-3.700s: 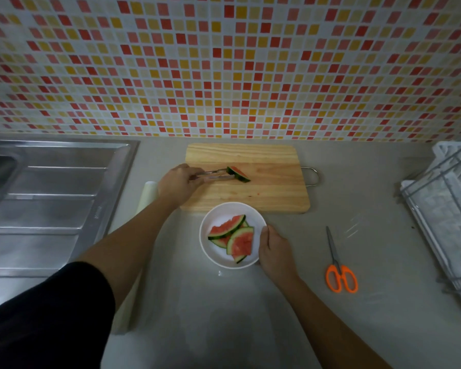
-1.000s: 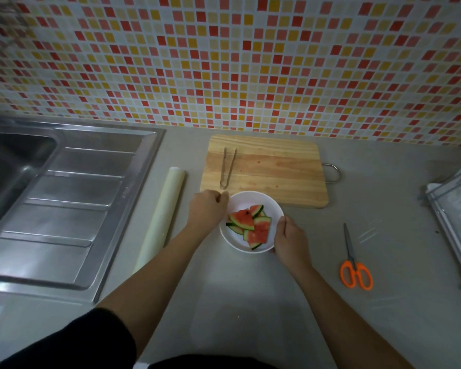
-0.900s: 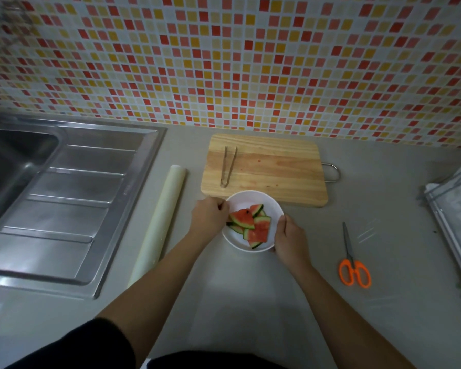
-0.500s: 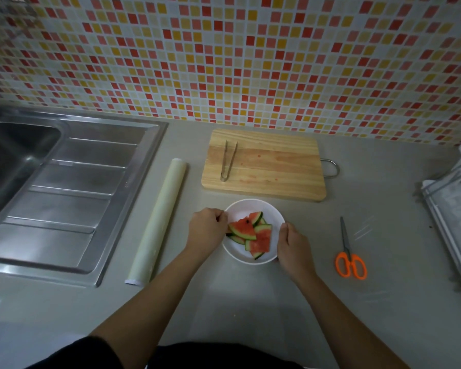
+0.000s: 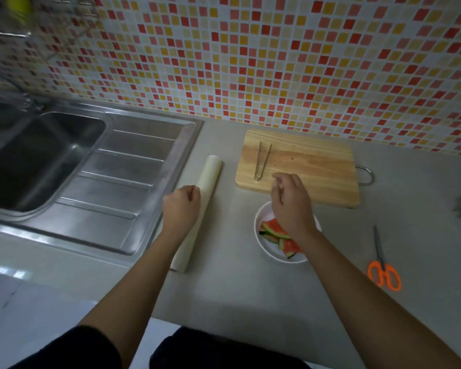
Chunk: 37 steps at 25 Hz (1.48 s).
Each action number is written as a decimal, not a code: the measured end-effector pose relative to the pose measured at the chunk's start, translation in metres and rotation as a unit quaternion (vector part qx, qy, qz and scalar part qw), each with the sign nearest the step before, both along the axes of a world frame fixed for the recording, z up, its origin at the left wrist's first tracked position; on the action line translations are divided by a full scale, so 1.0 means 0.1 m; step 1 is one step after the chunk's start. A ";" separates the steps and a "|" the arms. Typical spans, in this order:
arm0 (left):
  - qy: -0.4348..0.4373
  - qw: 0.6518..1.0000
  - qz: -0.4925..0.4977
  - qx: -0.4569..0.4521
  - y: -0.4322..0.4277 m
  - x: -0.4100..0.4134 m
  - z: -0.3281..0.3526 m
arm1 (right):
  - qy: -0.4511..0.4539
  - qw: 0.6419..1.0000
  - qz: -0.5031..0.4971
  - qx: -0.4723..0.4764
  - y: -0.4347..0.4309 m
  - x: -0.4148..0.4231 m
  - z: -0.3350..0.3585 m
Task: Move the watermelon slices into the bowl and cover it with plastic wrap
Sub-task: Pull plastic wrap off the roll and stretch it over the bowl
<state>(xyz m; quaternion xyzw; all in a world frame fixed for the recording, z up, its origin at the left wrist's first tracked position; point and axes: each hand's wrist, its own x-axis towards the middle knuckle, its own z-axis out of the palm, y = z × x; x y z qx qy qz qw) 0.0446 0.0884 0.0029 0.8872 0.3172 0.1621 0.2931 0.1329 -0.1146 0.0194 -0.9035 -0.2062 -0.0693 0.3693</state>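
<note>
Red, green-rinded watermelon slices [image 5: 276, 231] lie in the round white bowl [image 5: 270, 255]: moving looks done, covering remains. The right hand [image 5: 290, 206] hovers above, grip loose and empty. The left hand [image 5: 181, 209] curls over the long white plastic-wrap roll [image 5: 210, 171]; whether its grip clamps it, I cannot tell.

- One wooden cutting board [image 5: 304, 166].
- One pair of metal tongs [image 5: 262, 162], lying on the cutting board's left part.
- One white bowl [image 5: 270, 251], just in front of the cutting board.
- At least three watermelon slices [image 5: 273, 227] in that bowl; a hand hides the rest, so the full count cannot be told.
- One roll of plastic wrap [image 5: 209, 179], left of the cutting board.
- One pair of orange-handled scissors [image 5: 383, 272], in front of the cutting board and to its right.
- One steel sink [image 5: 133, 161], well left of the cutting board.
- Two bare hands: left hand [image 5: 181, 209] left of the cutting board, right hand [image 5: 290, 206] at its front edge.
</note>
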 end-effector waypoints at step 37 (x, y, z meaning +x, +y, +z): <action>-0.154 0.916 -0.101 -0.356 0.28 -0.29 -0.21 | 0.498 0.767 -0.070 0.399 1.29 -0.23 -0.15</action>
